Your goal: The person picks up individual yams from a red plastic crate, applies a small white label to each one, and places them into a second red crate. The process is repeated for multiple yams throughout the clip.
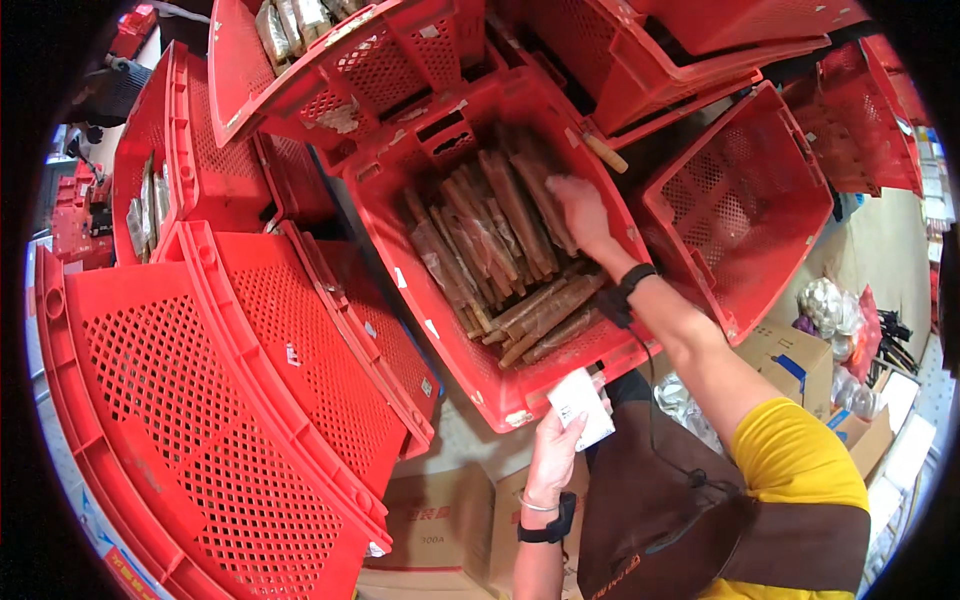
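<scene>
A small white paper slip (580, 408) is pinched in the left hand (555, 452), just outside the near edge of the red crate (400, 235). The right hand (580, 210) is laid — fingers loosely together — on the brown wrapped packs (490, 240) near the crate's far right corner; whether one is gripped cannot be told

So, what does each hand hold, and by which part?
The left hand holds a small white slip by its lower edge. The right hand rests on long brown wrapped sticks in the red crate; a grip cannot be told.
</scene>
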`<control>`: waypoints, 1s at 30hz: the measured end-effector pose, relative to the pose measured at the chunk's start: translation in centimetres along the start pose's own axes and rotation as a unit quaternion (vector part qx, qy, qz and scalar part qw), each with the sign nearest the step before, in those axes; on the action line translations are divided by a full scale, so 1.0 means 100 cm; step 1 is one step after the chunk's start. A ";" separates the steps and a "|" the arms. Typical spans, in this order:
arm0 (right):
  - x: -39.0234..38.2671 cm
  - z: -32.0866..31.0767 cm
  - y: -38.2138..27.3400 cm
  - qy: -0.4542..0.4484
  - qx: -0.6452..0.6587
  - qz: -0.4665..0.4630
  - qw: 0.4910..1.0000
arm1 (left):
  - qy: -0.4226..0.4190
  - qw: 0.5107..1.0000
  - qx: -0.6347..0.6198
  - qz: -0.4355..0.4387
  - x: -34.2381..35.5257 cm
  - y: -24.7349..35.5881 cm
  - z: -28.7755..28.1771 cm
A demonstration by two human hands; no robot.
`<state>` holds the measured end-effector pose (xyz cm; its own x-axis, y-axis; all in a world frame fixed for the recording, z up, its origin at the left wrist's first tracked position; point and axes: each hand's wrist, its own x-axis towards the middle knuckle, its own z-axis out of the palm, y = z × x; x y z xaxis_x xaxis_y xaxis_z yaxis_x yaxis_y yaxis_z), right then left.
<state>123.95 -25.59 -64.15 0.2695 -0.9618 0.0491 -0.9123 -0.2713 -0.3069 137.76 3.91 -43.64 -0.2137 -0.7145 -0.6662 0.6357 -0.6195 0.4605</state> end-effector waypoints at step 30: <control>-0.102 -0.178 -0.123 -0.683 0.503 -0.041 0.527 | 0.149 0.977 0.022 0.153 -0.062 0.071 -0.034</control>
<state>126.92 -13.14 -43.92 0.8931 0.1636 -0.4190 -0.4402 0.5092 -0.7395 146.14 5.04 -38.24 0.2096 -0.7461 -0.6319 0.6024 -0.4105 0.6846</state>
